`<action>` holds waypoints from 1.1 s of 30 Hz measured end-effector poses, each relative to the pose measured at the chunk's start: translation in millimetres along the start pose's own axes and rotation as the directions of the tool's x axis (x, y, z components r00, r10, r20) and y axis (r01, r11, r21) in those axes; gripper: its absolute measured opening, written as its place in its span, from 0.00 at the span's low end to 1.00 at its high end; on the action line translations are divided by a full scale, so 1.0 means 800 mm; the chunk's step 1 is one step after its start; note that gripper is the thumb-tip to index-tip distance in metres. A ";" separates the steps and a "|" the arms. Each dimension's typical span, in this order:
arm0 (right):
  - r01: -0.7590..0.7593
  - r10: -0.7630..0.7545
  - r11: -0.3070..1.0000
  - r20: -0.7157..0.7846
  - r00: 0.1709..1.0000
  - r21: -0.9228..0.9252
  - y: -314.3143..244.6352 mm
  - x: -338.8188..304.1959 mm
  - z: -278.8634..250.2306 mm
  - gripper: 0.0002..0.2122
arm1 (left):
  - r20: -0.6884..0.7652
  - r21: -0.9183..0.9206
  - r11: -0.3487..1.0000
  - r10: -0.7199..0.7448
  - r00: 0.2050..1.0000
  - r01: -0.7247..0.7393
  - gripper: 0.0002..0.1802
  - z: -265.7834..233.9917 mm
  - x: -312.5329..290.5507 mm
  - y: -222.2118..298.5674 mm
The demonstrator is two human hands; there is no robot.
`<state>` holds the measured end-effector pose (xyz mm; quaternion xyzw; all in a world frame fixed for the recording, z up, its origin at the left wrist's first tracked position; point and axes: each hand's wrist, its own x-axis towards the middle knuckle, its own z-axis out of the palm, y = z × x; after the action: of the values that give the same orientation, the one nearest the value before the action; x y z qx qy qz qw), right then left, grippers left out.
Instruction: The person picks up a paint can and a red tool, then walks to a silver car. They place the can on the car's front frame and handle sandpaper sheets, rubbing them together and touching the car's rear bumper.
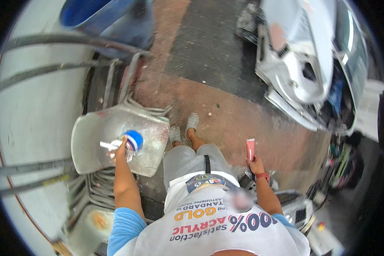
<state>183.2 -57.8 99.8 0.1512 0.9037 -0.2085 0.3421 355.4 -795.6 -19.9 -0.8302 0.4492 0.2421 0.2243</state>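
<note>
My left hand [120, 149] reaches over the seat of a worn grey chair [151, 149], its fingers closed at the side of a round blue-and-white can [134, 140]. A white piece [108, 146] sticks out on the other side of that hand; I cannot make out what it is. Something clear and shiny, perhaps plastic, lies under the hand. In my right hand [256, 164] a red squeeze tube [251, 148] with a pale end is held upright, away from the chair and above the floor.
A big blue drum [128, 25] stands at the far left, behind bent metal rails [64, 40]. At the far right is a car's stripped front end [303, 64]. More stacked chairs [89, 226] are at the near left. Assorted clutter [337, 166] lines the right side.
</note>
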 end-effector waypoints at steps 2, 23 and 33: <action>-0.026 0.028 0.998 -0.040 0.999 0.056 0.006 -0.042 0.008 0.25 | 0.089 -0.099 0.995 0.005 0.996 0.004 1.07 0.008 0.023 0.005; -0.238 0.334 0.900 -0.227 0.915 0.365 0.061 -0.212 0.064 0.27 | -0.001 0.364 0.717 0.639 0.769 -0.595 0.94 -0.023 -0.078 -0.065; -0.343 0.546 0.671 -0.125 0.828 0.658 0.228 -0.207 0.116 0.26 | 0.273 0.757 -0.046 0.928 0.253 -0.652 0.92 0.037 -0.272 -0.093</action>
<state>429.8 33.9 99.7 0.5024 0.7630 -0.3704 0.1681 308.7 -602.8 100.1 -0.2383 0.9286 -0.0307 0.2827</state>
